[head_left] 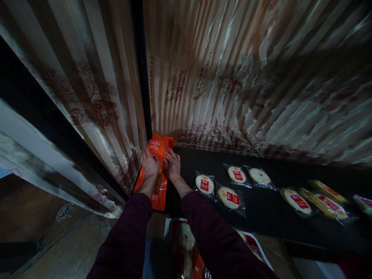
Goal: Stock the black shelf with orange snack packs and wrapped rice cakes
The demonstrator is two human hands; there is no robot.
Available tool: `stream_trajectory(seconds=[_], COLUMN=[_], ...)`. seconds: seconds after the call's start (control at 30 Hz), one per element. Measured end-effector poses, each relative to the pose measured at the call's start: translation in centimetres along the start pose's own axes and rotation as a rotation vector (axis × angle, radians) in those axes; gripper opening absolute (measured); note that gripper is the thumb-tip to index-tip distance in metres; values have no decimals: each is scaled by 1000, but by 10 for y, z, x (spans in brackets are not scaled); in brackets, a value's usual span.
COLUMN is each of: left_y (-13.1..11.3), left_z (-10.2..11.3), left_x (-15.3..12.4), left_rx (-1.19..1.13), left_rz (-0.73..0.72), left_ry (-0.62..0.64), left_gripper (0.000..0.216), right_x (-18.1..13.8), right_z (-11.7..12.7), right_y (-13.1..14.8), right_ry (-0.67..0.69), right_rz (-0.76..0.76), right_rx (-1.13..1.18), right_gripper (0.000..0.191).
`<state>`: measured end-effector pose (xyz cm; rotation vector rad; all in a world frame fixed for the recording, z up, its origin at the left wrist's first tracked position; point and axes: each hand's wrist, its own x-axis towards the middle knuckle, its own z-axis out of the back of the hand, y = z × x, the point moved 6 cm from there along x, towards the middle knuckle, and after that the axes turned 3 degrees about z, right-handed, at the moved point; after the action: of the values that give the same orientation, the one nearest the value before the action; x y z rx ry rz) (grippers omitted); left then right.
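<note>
Both my hands reach forward to a stack of orange snack packets (159, 149) at the left end of a black shelf (261, 209). My left hand (150, 163) grips the packets from the left side, fingers over their top. Touching the same packets from the right is my right hand (173, 164). One long orange packet (158, 190) hangs down below my left wrist, over the shelf's front edge. Both arms wear dark maroon sleeves.
Several clear-wrapped round flat cakes with red labels (205, 183) lie along the shelf to the right. Striped paper with red prints covers the wall (247, 77) behind. A bag of more packets (186, 248) sits below, between my arms. Wooden floor lies at lower left.
</note>
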<state>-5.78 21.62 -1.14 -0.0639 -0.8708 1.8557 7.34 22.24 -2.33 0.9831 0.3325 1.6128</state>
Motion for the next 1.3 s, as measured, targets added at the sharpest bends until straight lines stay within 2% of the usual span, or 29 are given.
stream_trajectory(seconds=[0.13,0.23,0.37,0.5,0.7,0.87,0.93,1.1,1.17,1.3], left_y=[-4,-7,-8,-9,-11,-12,-13,-7,-2,-4], left_z=[-8,-8,-5,-5,-4,-19,-17,-5,-7,-16], left_x=[-2,0,4,3,5,5,4,2,1,3], left_rx=[90,123,93,102,203,211,198,177,160,122], left_rz=[-49,-65,-60,-60,-11,-3,-15,17,50,22], left_ry=[63,87,124,121,94,261,233,67,81,131], left_gripper=[59,59,61,64,66,63,63,64,63,61], right_x=[-6,-9,-8,-4,2,7,6,0,0,3], right_z=[-4,-9,-19,-20,-23,-28,-28,-28,-31,-33], right_y=[-11,-25,-32,-33,-29,-22,-25,-35,-35,-32], right_ry=[-57,-109,-53,-37,-21,27,19,-38,-29,26], right_rz=[-68,-202,-249,-232,-332,-328,-352,-424,-407,-382], right_rx=[58,177,378,363,361,340,354,378,358,361], right_gripper=[38,47,57,63,71,67,68,64,64,65])
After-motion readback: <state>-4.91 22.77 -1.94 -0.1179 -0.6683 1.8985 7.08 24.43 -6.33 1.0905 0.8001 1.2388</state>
